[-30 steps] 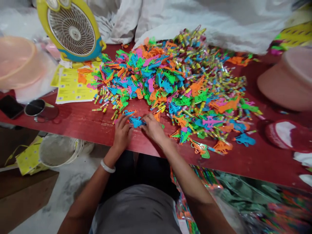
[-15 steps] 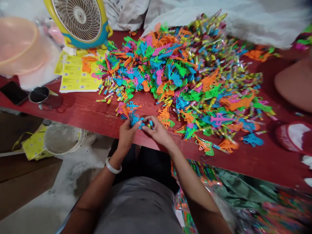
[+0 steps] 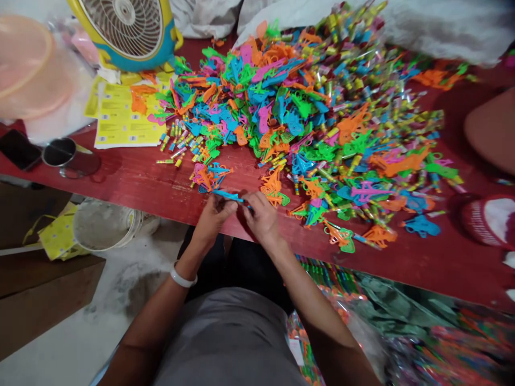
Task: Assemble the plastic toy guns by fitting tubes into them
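Near the front edge of the red table, my left hand (image 3: 213,217) is closed on a blue plastic piece (image 3: 227,195), which is seen nearly edge-on. My right hand (image 3: 260,215) is closed at the right end of that piece; what its fingertips pinch is too small to make out. Just beyond my left hand lie a few pink, orange and blue pieces (image 3: 208,177). An orange piece (image 3: 272,185) rests beyond my right hand. Farther back spreads a large heap of colourful plastic pieces (image 3: 261,102), with small wrapped tubes (image 3: 362,59) at its back right.
A fan (image 3: 131,32), yellow printed sheets (image 3: 129,115), a metal mug (image 3: 70,157), a dark phone (image 3: 19,150) and a pink basin (image 3: 28,69) are at the left. Below the table edge is a bucket (image 3: 104,228). A red and white item (image 3: 488,220) lies at the right.
The blue piece has turned from showing its flat face to nearly edge-on. My right hand's fingers have curled in closer to it. The view has shifted slightly.
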`<state>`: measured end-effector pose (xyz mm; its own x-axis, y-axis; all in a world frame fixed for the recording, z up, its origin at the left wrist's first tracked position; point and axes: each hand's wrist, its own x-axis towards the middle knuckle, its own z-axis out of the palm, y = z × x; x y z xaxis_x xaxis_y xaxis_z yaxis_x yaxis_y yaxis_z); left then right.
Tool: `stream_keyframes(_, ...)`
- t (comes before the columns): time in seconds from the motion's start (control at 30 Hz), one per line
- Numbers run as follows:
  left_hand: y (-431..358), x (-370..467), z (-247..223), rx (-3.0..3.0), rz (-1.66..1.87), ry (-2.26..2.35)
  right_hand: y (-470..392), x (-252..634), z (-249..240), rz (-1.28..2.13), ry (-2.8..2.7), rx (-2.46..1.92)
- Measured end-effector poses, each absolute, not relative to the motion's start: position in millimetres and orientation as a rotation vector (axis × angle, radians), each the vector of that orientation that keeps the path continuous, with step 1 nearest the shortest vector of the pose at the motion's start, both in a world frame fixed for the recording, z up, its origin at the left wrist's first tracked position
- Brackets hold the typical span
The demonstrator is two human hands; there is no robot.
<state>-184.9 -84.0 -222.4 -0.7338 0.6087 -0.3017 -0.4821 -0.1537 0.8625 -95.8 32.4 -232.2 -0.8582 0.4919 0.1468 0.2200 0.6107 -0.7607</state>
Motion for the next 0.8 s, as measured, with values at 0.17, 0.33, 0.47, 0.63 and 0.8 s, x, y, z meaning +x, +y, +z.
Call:
stream_keyframes(0.17,-91.5,-192.2,-222.4,-0.109,1.959,1.369,35.2,-87.3,-234.3,1.206,-2.567,-0.193)
stream_keyframes(0.33,-93.8,-195.6,-215.6,-0.101,1.954,1.348,39.6,-86.1,-231.1,1.612,-2.356,-0.427)
stream_keyframes(0.47,-91.5,-190.2,-212.4,-0.087,1.991,1.393,36.1,-87.7,-231.9,1.911,-2.137,-0.707)
stream_keyframes(0.63,-90.1,-185.6,-213.5,-0.054,1.963,1.439,31.1,-89.1,-231.9,1.933,-2.060,-0.754)
stream_keyframes(0.8,-90.3,-184.7,-216.5,-0.020,1.959,1.461,33.0,-88.9,-232.0,1.956,-2.075,-0.733)
